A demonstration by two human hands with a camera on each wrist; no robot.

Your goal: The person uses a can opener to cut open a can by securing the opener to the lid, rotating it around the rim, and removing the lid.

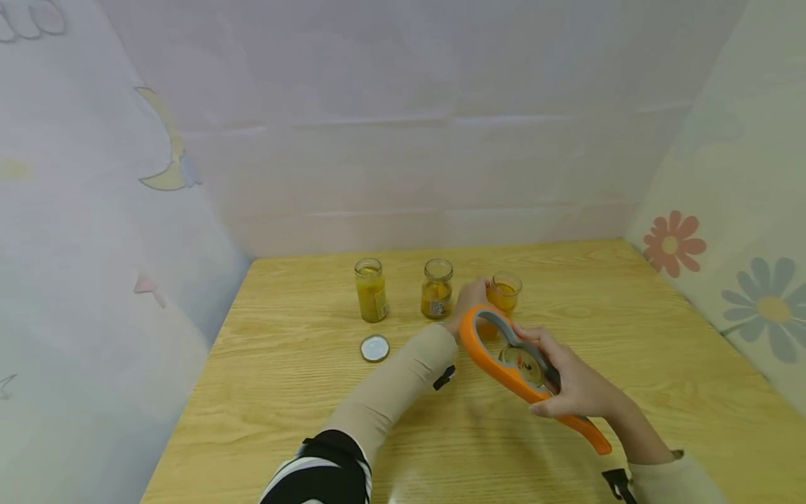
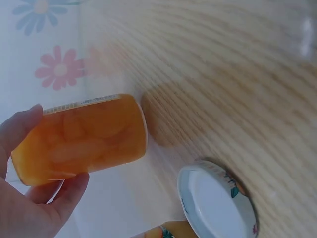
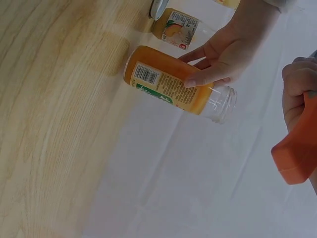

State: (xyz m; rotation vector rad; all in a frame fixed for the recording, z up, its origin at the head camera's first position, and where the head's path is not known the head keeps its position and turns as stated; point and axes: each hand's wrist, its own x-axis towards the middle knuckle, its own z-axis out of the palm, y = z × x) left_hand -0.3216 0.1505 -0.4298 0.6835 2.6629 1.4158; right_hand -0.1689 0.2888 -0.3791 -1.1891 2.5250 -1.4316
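My left hand [image 1: 469, 302] grips a glass jar of orange fruit [image 2: 94, 139], thumb on one side and fingers on the other. The jar's mouth [image 3: 224, 105] is uncovered, and its label with a barcode faces the right wrist view. With my right hand [image 1: 582, 381] I hold an orange jar opener [image 1: 504, 371] with a grey inner edge, thumb below and fingers over the top. A round printed lid [image 1: 521, 364] shows inside the opener's loop. The opener overlaps the lower part of the jar in the head view.
Two more lidless glass jars stand to the left: a tall yellow one [image 1: 371, 294] and a shorter one [image 1: 437, 288]. A lid [image 1: 374, 348] lies white side up before the tall jar. Another upturned lid [image 2: 218, 201], mostly hidden by my left arm from above, lies near the shorter jar.
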